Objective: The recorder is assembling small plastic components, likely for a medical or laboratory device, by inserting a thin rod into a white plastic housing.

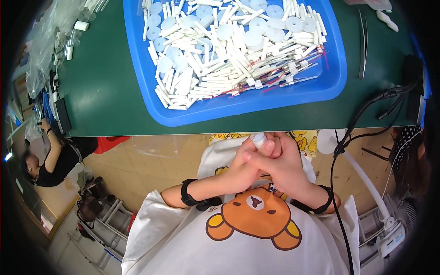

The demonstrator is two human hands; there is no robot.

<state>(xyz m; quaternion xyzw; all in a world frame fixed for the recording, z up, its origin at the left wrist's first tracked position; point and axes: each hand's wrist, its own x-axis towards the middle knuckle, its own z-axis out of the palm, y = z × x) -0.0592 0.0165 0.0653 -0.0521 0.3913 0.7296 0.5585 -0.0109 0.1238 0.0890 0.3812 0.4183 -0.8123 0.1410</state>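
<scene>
Just below the front edge of the green table, my two hands are pressed together in front of my shirt. My left hand (242, 168) is closed, and a small white rounded piece (259, 139) pokes out at its fingertips; its full shape is hidden. My right hand (289, 164) is closed against the left one, fingers curled and thumb lying across it; what it holds inside cannot be made out. Beyond them on the table stands a blue tray (169, 120) full of white tubes (206, 89), pale round discs (253, 37) and thin metal-and-red-wire pieces (293, 68).
Metal tweezers (363, 46) lie right of the tray on the green table (101, 91). Black cables (353, 128) hang over the right edge. Clear plastic bags (43, 50) fill the far left. Another person (52, 158) sits at left, and a white stand arm (369, 183) rises at right.
</scene>
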